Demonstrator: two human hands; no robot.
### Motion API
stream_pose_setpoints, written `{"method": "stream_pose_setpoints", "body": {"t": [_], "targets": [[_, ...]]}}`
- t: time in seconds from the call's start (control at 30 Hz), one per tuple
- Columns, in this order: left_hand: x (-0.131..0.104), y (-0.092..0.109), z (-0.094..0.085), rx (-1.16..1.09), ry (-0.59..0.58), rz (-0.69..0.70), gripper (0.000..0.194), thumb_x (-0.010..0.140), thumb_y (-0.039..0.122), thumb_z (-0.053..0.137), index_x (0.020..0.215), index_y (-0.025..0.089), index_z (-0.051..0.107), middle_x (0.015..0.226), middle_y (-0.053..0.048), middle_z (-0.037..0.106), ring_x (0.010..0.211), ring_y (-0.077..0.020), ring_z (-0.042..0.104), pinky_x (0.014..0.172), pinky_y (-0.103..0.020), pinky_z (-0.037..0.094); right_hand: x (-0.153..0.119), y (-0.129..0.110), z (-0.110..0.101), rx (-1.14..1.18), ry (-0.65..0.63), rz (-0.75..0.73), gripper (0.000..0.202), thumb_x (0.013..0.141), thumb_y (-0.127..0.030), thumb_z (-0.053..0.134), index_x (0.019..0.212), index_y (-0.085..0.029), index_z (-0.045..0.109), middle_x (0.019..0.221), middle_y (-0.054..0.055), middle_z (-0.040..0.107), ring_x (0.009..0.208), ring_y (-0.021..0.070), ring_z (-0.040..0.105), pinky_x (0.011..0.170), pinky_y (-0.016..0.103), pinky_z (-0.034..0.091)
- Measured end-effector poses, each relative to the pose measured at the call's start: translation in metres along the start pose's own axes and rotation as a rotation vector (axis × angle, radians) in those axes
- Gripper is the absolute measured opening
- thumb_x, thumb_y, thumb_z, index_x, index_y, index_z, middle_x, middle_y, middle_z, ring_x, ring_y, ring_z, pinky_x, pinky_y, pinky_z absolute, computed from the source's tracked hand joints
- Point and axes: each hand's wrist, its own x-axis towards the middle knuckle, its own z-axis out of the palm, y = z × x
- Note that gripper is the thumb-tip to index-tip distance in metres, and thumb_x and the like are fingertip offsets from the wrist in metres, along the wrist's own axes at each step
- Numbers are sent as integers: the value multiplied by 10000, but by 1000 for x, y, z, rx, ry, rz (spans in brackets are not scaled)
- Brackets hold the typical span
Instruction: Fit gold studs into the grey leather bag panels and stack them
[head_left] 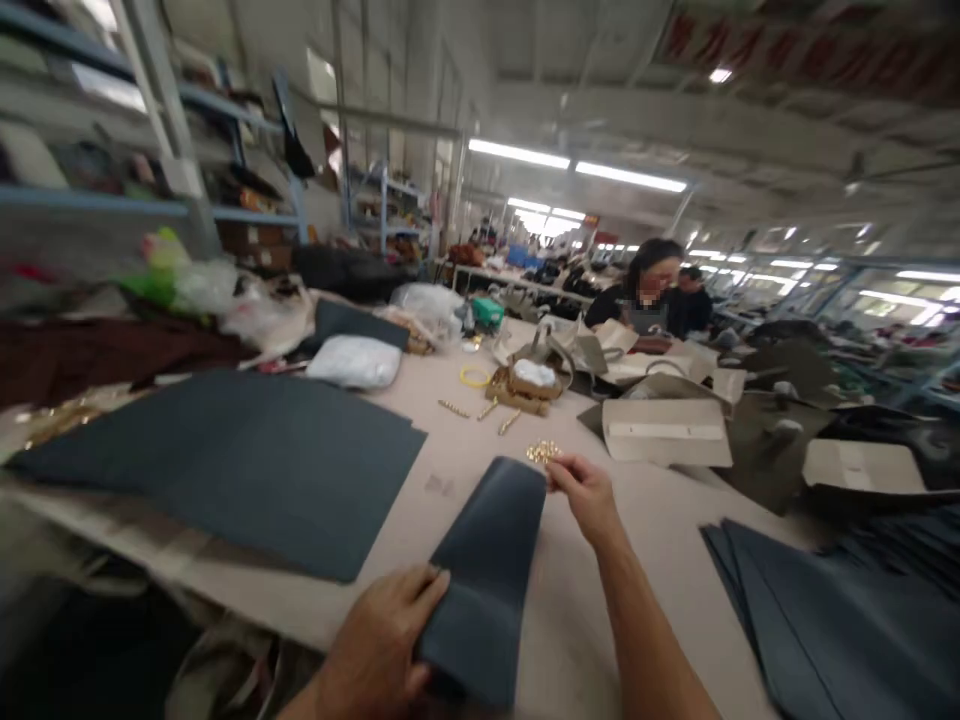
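A dark blue-grey sheet, like leather (491, 540), curves upward in front of me. My left hand (394, 625) grips its near left edge, thumb on top. At the sheet's far right corner my right hand (585, 492) is closed in a pinch; whether it holds that corner or a small piece is hidden by the fingers. Just beyond those fingertips lies a little heap of small gold metal pieces (541, 451). Farther back, short strips of gold-coloured pieces (508, 422) rest on the table (645, 560).
Large dark sheets (247, 460) cover the left of the table, and a stack of dark panels (847, 620) lies at right. Beige and olive bag parts (667, 432) pile up at the back right. A white plastic packet (354, 360) and a yellow ring (474, 377) lie farther back. Across the table is a person (637, 300).
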Motion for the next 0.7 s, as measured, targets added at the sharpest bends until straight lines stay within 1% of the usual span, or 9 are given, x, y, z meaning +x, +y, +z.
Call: {"method": "stream_pose_setpoints", "body": {"t": [0.03,0.07,0.13,0.2,0.27,0.37,0.47,0.6,0.7], "targets": [[-7,-4,10,-39,-55,13,484,794,245,656,1255,177,526,1229,-99,592,1099,-261,571,939,-474,489,-9,-7,10,-4,-74,31,354,727,-496,599,820,-161,667,651,19,623,606,156,582,640,297,512],[-13,-7,18,-67,-92,11,577,715,151,657,1276,164,521,1230,-112,596,1111,-271,560,974,-461,468,-19,-13,21,-4,-159,59,341,729,-479,621,847,-162,669,671,16,632,612,150,591,642,292,518],[-19,-12,29,-109,-132,9,663,635,86,609,1290,136,519,1228,-134,597,1112,-292,547,988,-463,452,-43,-24,43,6,-379,99,268,746,-408,640,842,-160,671,656,6,632,583,136,591,604,272,513],[-20,-15,32,-124,-135,21,650,637,96,577,1284,116,526,1218,-152,594,1095,-310,543,967,-483,457,-66,-32,60,-15,-573,139,179,764,-324,627,805,-155,672,623,-3,622,550,124,583,557,246,493],[-18,-16,32,-124,-121,49,600,673,124,564,1272,108,534,1177,-155,603,1051,-316,550,921,-492,477,-83,-34,72,-96,-684,167,129,773,-262,602,787,-156,674,614,-8,620,542,116,579,534,225,469],[-17,-17,30,-117,-97,79,517,706,151,563,1222,118,564,1089,-133,623,959,-311,561,836,-490,503,-92,-32,82,-259,-754,119,111,774,-210,587,773,-166,689,620,-13,635,563,111,575,551,211,438],[-19,-17,30,-117,-81,96,462,710,159,577,1171,130,587,1048,-116,633,918,-308,560,797,-492,508,-91,-34,88,-370,-773,48,126,776,-192,584,759,-177,708,653,-14,663,611,109,582,592,203,416],[-21,-18,34,-119,-40,117,456,707,165,600,1162,138,587,1021,-99,649,898,-296,569,776,-471,513,-89,-44,99,-439,-784,63,152,764,-187,579,762,-174,730,679,-4,693,631,109,598,589,190,401],[-22,-25,44,-72,55,141,478,675,178,634,1149,149,583,985,-75,660,862,-268,587,754,-420,518,-89,-46,105,-473,-780,78,169,732,-165,568,732,-167,738,672,4,704,618,109,604,563,181,391]]}}
